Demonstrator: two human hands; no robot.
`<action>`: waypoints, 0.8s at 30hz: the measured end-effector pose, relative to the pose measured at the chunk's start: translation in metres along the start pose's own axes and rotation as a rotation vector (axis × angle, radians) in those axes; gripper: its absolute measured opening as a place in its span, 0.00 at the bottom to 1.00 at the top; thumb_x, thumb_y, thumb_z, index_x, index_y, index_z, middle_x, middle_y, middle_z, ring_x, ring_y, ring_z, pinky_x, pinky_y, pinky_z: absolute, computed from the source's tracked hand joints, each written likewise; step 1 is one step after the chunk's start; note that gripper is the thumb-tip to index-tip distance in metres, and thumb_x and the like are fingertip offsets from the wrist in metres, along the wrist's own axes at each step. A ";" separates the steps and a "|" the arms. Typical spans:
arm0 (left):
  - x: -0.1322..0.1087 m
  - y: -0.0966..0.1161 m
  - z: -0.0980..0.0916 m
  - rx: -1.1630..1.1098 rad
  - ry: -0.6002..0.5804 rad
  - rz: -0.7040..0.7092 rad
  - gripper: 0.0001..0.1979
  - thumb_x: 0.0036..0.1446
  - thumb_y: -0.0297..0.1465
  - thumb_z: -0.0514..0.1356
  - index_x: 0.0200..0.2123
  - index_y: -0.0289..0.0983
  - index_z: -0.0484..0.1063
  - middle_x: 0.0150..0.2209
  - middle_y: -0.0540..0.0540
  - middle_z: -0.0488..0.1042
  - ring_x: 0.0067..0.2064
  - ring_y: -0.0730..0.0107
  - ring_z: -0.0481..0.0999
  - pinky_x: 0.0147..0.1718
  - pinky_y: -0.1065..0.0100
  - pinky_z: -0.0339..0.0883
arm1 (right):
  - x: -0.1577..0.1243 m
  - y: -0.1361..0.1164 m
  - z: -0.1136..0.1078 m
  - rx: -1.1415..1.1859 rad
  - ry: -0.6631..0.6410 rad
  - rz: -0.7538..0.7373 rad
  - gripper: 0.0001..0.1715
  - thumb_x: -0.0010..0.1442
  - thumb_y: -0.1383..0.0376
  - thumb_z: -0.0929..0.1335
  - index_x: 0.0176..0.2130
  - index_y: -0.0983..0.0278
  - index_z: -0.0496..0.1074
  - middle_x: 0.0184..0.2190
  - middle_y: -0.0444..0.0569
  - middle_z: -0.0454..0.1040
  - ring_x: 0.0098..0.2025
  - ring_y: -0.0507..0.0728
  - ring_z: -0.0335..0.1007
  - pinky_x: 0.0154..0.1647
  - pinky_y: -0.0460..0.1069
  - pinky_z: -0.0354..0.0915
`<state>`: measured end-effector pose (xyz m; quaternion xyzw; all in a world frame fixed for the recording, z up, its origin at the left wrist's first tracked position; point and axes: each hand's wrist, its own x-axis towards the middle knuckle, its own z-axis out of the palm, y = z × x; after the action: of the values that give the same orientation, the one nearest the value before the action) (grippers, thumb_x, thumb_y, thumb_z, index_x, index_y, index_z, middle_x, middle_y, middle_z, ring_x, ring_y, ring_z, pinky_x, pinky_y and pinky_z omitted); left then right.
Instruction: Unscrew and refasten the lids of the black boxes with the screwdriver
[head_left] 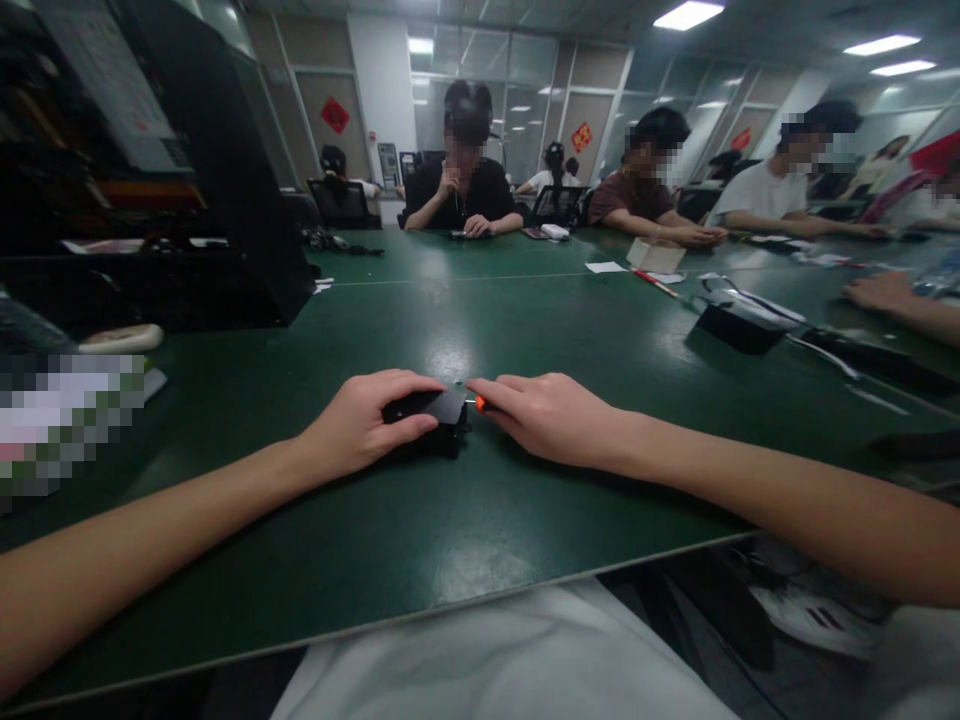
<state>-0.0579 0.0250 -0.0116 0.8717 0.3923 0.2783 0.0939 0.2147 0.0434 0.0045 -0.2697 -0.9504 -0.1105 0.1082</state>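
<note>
My left hand (367,418) grips a small black boxy device (442,404) on the green table, thumb on the near side and fingers over the top. A darker, uneven part shows under its right end; what it is I cannot make out. From the right, my right hand (551,415) is closed round a screwdriver (481,403) with an orange handle, mostly hidden by the fingers. Its thin metal shaft points left and meets or nearly meets the device's right end.
The green table (360,535) has its near edge at my lap. A black open-fronted cabinet (262,220) stands at the left, near a blurred-out packet (67,420). Far right lie a black box (735,330), cables and a small carton (655,255). Several people sit across and to the right.
</note>
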 end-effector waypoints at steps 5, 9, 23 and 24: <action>-0.001 0.000 0.000 0.000 0.016 0.027 0.21 0.66 0.45 0.58 0.53 0.37 0.76 0.47 0.41 0.81 0.46 0.57 0.79 0.47 0.62 0.71 | 0.007 -0.001 0.001 0.183 0.012 -0.039 0.20 0.72 0.63 0.59 0.57 0.69 0.69 0.42 0.54 0.78 0.35 0.52 0.72 0.33 0.47 0.57; -0.001 0.002 0.000 0.004 0.041 0.055 0.21 0.66 0.45 0.58 0.52 0.35 0.76 0.47 0.41 0.80 0.47 0.57 0.79 0.48 0.62 0.70 | 0.010 0.005 0.002 0.402 -0.004 -0.072 0.20 0.72 0.61 0.59 0.55 0.68 0.71 0.43 0.53 0.78 0.40 0.53 0.74 0.41 0.46 0.62; -0.008 -0.018 -0.035 -0.108 -0.164 -0.115 0.25 0.58 0.44 0.67 0.55 0.39 0.77 0.49 0.43 0.82 0.46 0.56 0.81 0.49 0.59 0.74 | 0.005 0.025 0.004 0.131 0.062 -0.081 0.25 0.73 0.57 0.58 0.60 0.66 0.69 0.45 0.52 0.77 0.40 0.53 0.73 0.37 0.47 0.60; -0.008 -0.018 -0.037 -0.124 -0.170 -0.139 0.24 0.57 0.44 0.68 0.54 0.39 0.78 0.47 0.44 0.82 0.44 0.56 0.81 0.48 0.60 0.74 | 0.005 0.024 0.004 0.117 0.072 -0.081 0.24 0.73 0.57 0.58 0.59 0.65 0.69 0.44 0.51 0.77 0.40 0.53 0.73 0.37 0.47 0.59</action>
<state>-0.0937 0.0292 0.0086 0.8553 0.4246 0.2198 0.1996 0.2229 0.0672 0.0056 -0.2199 -0.9610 -0.0688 0.1530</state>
